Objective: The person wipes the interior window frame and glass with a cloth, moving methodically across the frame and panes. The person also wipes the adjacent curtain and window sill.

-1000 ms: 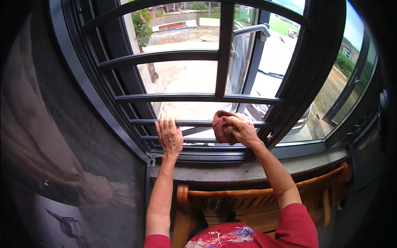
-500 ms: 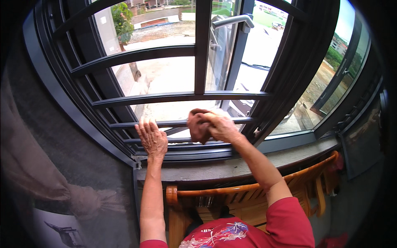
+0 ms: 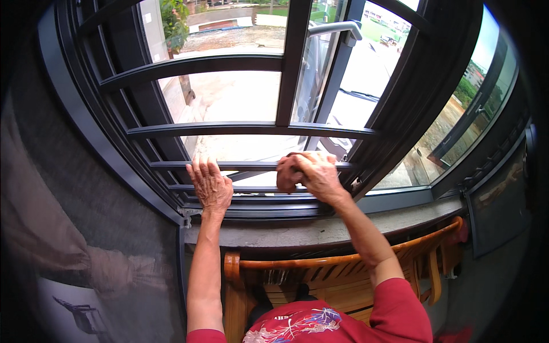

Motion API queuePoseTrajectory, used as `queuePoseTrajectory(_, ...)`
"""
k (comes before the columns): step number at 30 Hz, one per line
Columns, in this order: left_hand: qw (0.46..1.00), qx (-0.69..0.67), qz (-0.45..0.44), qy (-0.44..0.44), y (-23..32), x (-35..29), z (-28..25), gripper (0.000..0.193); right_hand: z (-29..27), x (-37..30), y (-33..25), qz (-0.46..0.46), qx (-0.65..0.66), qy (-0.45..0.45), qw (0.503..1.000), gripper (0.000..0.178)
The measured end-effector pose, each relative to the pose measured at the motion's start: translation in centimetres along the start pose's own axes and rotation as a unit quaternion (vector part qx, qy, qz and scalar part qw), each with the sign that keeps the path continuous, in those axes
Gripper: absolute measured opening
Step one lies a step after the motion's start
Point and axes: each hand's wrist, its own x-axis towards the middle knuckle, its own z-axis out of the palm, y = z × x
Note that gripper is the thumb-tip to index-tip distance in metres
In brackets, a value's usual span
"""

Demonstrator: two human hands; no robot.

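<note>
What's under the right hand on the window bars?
A brownish cloth bunched under the right hand, pressed on a dark window bar. The hand covers most of the cloth and the bar beneath.

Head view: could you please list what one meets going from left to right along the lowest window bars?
Grey wall → left hand flat on the bars → brown cloth → right hand gripping it → dark window frame.

Left hand [image 3: 210, 186] lay flat, fingers spread, on the lower dark window bars [image 3: 246, 166]. Right hand [image 3: 317, 174] pressed a brownish cloth [image 3: 287, 174] against the same bar. Wooden chair [image 3: 337, 274] stood below the concrete sill [image 3: 297, 231].
</note>
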Motion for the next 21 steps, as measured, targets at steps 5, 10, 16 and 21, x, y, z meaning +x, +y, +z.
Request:
queuePoseTrajectory(5,1.000,0.014,-0.003,-0.004,-0.3,-0.1,0.6,0.062,3.7,2.4,-5.1,-0.075,0.098,0.133,0.983,0.052)
queuePoseTrajectory(10,1.000,0.015,-0.003,-0.014,-0.3,-0.1,0.4,0.064,0.9,0.4,-4.4,-0.096,0.346,0.163,0.919,0.046)
queuePoseTrajectory(16,1.000,0.028,-0.005,-0.014,-0.6,-0.1,-0.1,0.065,-7.3,1.9,-3.6,0.039,-0.008,0.462,0.886,0.045)
queuePoseTrajectory(21,1.000,0.025,-0.001,-0.014,-0.1,-0.1,0.1,0.067,-6.1,5.1,-3.7,0.027,-0.033,0.331,0.943,0.040)
